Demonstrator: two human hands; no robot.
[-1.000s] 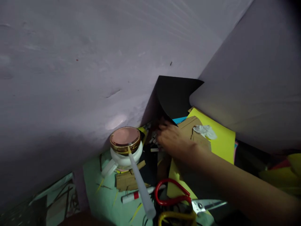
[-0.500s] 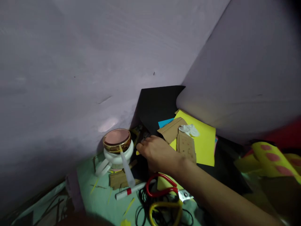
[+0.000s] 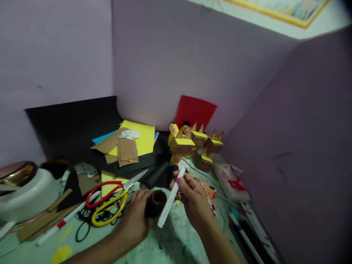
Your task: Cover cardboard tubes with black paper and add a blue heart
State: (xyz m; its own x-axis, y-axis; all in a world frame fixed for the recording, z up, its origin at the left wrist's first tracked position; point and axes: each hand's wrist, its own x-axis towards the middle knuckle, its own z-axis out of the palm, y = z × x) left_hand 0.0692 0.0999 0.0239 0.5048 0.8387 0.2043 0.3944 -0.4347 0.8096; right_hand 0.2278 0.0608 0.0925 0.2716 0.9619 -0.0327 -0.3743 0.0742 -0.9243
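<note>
A dark tube (image 3: 154, 206) with its open end facing me is in the grip of my left hand (image 3: 136, 216), whose fingers wrap round its far side. Just right of it, my right hand (image 3: 194, 196) pinches a slim white marker (image 3: 169, 203) with a magenta band. The marker slants down to the left, its lower end near the tube's mouth; I cannot tell whether they touch. Scissors (image 3: 118, 200) with one red and one yellow handle lie left of my left hand, on tangled black cord (image 3: 82, 216).
Yellow paper (image 3: 147, 137) and cardboard pieces (image 3: 128, 150) lie on black sheets at the back. Small cardboard figures (image 3: 183, 146) stand before a red sheet (image 3: 195, 112). On the left are a white pot (image 3: 30, 200) and a red-banded marker (image 3: 52, 233). Pens (image 3: 244, 234) lie far right.
The view has swung right. The hand that reached beside the white pot is no longer there; both hands now show in front, holding the dark tube and the white marker.
</note>
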